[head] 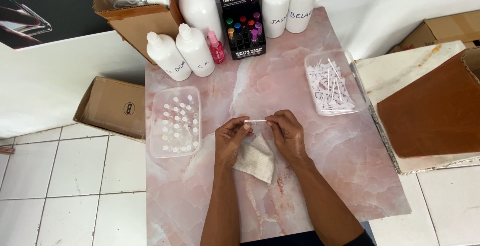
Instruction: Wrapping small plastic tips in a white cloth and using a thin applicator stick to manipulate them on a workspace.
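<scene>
Pink marbled surface over white floor tiles: left hand and right hand each keep a pinched grip on one end of a thin white tube, held level above a folded cloth. Contents of both clear trays are too small to identify.

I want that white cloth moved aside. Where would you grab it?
Pinch the cloth at its free lower corner, coming from the near table edge. Its upper part lies under the left hand and right hand, while that corner lies flat and clear.
</scene>
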